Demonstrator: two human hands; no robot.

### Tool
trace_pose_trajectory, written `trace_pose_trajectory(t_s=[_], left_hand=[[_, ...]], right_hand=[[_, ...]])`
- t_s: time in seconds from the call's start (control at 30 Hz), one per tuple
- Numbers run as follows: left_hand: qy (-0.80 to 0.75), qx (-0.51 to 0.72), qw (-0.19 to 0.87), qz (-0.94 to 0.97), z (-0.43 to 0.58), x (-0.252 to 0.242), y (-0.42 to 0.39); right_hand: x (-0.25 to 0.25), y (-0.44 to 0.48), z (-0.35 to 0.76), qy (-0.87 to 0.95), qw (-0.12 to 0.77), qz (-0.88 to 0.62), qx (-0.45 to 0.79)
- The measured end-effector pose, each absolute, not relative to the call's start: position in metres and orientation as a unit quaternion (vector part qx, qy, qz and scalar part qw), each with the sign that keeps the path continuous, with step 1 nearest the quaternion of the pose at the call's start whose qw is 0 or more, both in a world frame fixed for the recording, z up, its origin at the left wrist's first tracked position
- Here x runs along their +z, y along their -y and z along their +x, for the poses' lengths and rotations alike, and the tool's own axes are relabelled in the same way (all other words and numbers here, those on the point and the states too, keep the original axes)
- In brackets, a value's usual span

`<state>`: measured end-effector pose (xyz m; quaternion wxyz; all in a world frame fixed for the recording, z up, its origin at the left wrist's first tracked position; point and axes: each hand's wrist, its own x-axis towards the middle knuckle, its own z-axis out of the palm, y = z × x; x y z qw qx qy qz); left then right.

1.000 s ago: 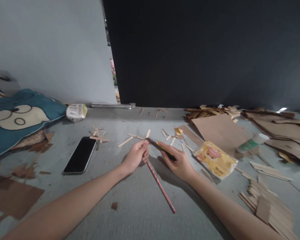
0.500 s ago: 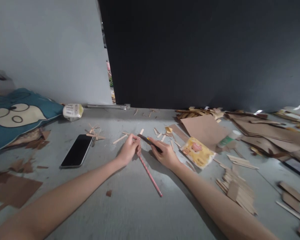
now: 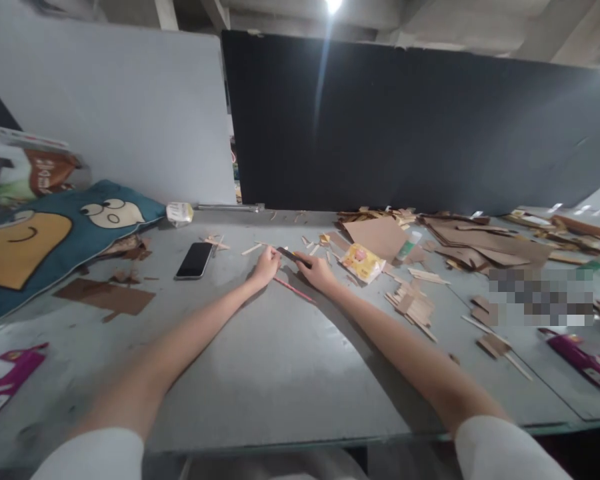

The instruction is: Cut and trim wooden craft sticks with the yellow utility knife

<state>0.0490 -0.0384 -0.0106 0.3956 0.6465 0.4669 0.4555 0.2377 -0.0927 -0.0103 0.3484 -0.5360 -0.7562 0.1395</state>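
Your grey table (image 3: 280,373) carries a phone (image 3: 195,260), a pink pencil (image 3: 293,289), a yellow packet (image 3: 361,261); loose sticks (image 3: 414,308) and cardboard sheets (image 3: 377,235) litter its right; a blue cushion (image 3: 40,247) and brown scraps (image 3: 107,297) lie left.

Right hand (image 3: 321,272) grips a dark cutter (image 3: 291,255) — pencil (image 3: 294,291) beside.

A wide grey bench (image 3: 280,360) with a matt, lightly scuffed top fills the lower half of the view. Along its far edge two upright screens stand side by side, a pale grey flat partition panel (image 3: 130,113) on the left and a larger matt black partition panel (image 3: 405,127) on the right, with a narrow gap (image 3: 233,180) between them. Above them runs a bare grey beamed ceiling (image 3: 430,17) – there a bright white ceiling lamp (image 3: 334,5) throws a streak of glare down the black panel.
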Motion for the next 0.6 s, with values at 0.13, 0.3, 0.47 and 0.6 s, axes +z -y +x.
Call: trace_pose_trajectory(t_s=[0.13,0.3,0.47,0.6], left_hand=[[-0.497,0.387,0.311,0.712,0.020,-0.008,0.068],[-0.502,0.308,0.252,0.768,0.003,-0.010,0.087],[-0.483,0.255,0.205,0.812,0.005,-0.013,0.086],[-0.477,0.225,0.176,0.831,0.004,-0.012,0.090]], right_hand=[[-0.015,0.138,0.244,0.769,0.312,-0.534,0.163],[-0.033,0.174,0.253,0.762,0.343,-0.530,0.147],[-0.048,0.170,0.259,0.720,0.439,-0.527,0.109],[-0.053,0.161,0.268,0.710,0.441,-0.537,0.114]])
